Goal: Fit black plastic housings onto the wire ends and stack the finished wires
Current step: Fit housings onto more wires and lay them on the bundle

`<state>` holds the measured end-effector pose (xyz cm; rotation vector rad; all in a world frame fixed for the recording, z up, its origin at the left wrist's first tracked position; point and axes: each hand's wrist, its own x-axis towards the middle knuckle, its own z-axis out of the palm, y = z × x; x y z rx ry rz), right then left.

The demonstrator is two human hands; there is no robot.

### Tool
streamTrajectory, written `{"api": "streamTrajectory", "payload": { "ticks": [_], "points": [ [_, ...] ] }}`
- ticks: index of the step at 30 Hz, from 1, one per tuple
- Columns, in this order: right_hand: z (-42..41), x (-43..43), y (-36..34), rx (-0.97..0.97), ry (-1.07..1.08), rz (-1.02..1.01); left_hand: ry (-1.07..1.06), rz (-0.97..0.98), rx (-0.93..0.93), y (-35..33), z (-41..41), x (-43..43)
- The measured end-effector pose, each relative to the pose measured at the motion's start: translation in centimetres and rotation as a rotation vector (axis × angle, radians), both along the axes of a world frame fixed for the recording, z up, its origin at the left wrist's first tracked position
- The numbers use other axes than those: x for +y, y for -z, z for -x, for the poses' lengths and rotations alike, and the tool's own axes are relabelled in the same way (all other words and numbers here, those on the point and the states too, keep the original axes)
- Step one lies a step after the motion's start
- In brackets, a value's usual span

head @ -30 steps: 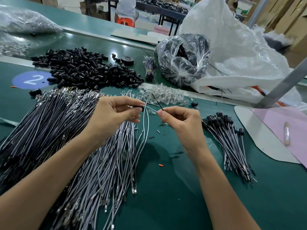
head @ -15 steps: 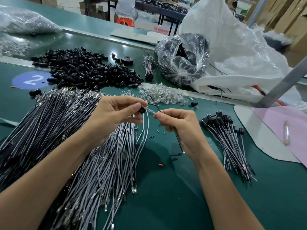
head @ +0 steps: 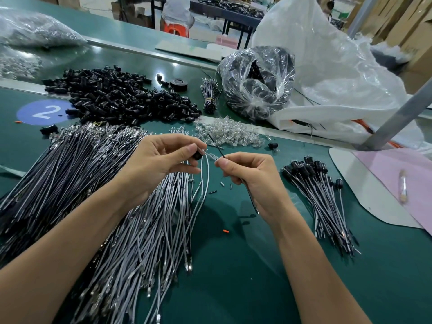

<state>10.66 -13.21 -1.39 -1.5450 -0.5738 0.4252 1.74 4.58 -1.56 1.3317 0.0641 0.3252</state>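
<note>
My left hand [head: 159, 164] pinches a small black housing [head: 197, 155] between thumb and fingers above the green table. My right hand [head: 252, 181] pinches a thin wire [head: 211, 156] whose tip points into that housing; the wire's rest runs under my palm. A large heap of loose grey wires [head: 112, 206] lies under my left arm. The pile of black housings [head: 121, 97] sits at the back left. Finished wires with black caps [head: 320, 195] are stacked to the right of my right hand.
A heap of clear small parts [head: 231, 134] lies just behind my hands. A clear bag of black parts [head: 257, 83] and a big white bag [head: 332, 73] stand at the back right. A pink sheet [head: 409, 178] lies at the right edge, and a grey metal post [head: 397, 120] slants there.
My right hand has moved left toward my left hand, bringing the wire tip up to the housing. The wire's tail now runs under my right palm.
</note>
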Motion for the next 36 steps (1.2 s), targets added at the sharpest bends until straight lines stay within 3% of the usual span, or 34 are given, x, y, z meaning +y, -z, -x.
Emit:
{"api": "streamTrajectory", "payload": {
  "ticks": [13, 36],
  "points": [
    [-0.08, 0.09, 0.15, -0.115, 0.144, 0.032, -0.133, 0.078, -0.020, 0.15, -0.31, 0.31],
    [0.18, 0.16, 0.04, -0.170, 0.169, 0.038, -0.102, -0.099, -0.068, 0.16, -0.20, -0.49]
  ]
}}
